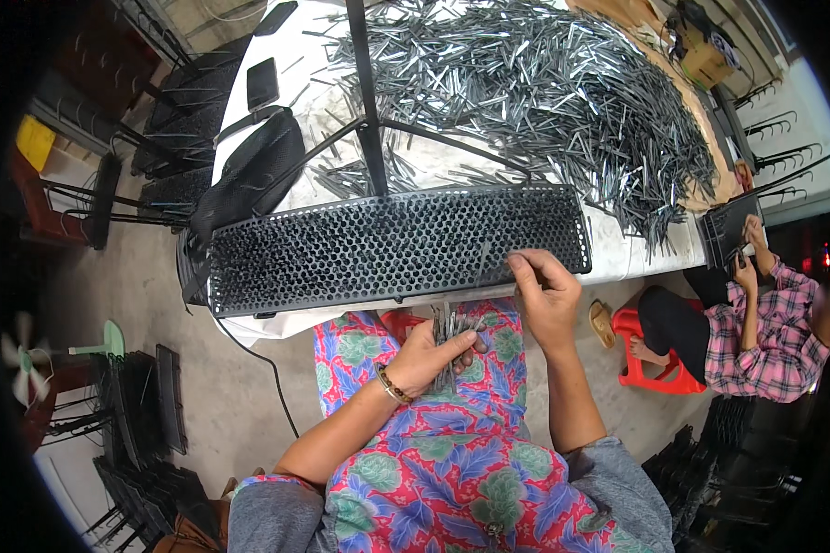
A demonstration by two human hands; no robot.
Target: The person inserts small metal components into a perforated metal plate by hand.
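My left hand (431, 355) is closed around a bundle of thin grey metal rods (448, 334) held over my lap, just below the table's edge. My right hand (546, 293) pinches a single rod (485, 262) at the near right edge of a long black honeycomb tray (341, 249). The tray lies across the front of the white table (433, 166), most of its cells dark with rods standing in them. Behind the tray a large heap of loose grey rods (553, 92) covers the table.
A black tripod stand (369, 111) rises from the table behind the tray. A black mesh chair (249, 175) stands at the left. Stacked black trays (143, 415) sit on the floor at lower left. Another person in a plaid shirt (765, 323) sits on a red stool (650, 364) at the right.
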